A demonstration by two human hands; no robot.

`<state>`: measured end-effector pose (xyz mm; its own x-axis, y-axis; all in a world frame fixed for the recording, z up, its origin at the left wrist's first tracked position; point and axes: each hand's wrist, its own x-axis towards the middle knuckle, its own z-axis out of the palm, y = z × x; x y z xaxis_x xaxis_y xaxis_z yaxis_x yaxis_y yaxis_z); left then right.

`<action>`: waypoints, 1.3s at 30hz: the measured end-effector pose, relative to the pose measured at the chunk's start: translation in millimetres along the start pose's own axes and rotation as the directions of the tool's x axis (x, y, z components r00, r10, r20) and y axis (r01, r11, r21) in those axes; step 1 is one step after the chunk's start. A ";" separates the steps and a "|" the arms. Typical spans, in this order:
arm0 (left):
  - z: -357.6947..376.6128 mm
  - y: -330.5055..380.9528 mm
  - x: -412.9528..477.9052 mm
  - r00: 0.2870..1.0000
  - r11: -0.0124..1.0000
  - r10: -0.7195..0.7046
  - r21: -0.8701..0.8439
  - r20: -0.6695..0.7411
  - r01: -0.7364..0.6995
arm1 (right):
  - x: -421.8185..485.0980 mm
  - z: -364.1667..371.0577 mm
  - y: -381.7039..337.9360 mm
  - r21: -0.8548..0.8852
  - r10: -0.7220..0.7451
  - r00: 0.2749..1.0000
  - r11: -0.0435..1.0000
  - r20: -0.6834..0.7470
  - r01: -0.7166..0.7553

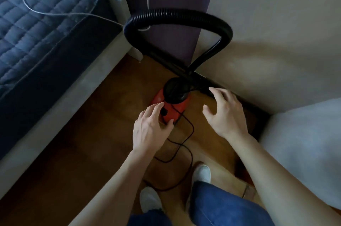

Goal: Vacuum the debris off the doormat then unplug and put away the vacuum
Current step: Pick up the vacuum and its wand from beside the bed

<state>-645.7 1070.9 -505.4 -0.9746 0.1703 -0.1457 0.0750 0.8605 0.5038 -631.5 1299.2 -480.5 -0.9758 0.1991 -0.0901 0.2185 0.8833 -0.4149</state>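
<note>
I saw the red vacuum (pixel 159 98) on the wood floor (pixel 103 118), right under the left hand (pixel 149 127), whose spread fingertips touched its top. The right hand (pixel 226 115) hovered beside it, fingers wide, holding nothing.

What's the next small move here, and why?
Probably gather the loose cord with the right hand. The cord lies in loops on the floor just in front of the vacuum. The right hand hovers open and free, while the left hand rests its fingers on the vacuum's red body. Whether the plug is out cannot be seen.
</note>
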 end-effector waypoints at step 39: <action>239.8 -94.8 217.4 0.993 0.916 0.115 -0.389 0.004 -0.104 | 267.9 236.1 56.8 0.565 -0.376 0.926 0.772 0.034 0.292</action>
<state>-814.0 1141.4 -789.0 -0.9588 0.2694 -0.0901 0.0881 0.5836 0.8073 -881.2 1302.4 -742.0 -0.9859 -0.1620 0.0414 -0.1181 0.4997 -0.8581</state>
